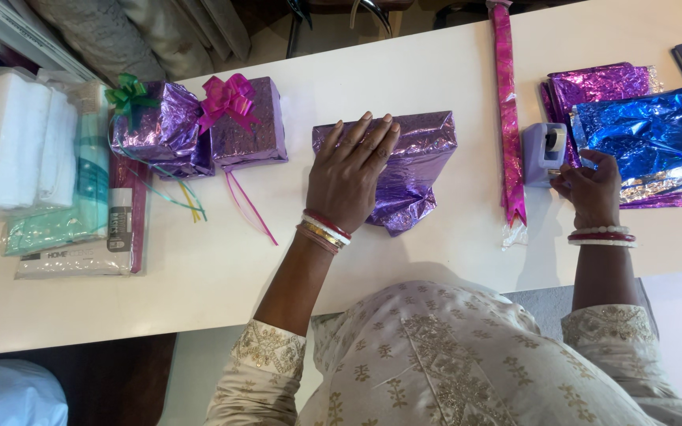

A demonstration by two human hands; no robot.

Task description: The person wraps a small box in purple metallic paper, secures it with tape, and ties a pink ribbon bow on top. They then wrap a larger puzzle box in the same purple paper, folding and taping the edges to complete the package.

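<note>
Purple foil-wrapped box [404, 162] lies at the white table's [222, 268] middle, mostly covered, one crinkled flap loose at its near edge; left hand [349, 177] presses flat on it, fingers together. Right of it, right hand [590, 189] pinches tape at the lilac dispenser [544, 150]; two bowed purple gifts [199, 126] sit left of it

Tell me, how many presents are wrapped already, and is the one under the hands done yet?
Two look done: the purple box with a green bow and the purple box with a pink bow. In hand is the third purple parcel: the left hand presses it flat while the right hand is at the tape dispenser. Its lower paper end looks loose and it has no bow.
</note>
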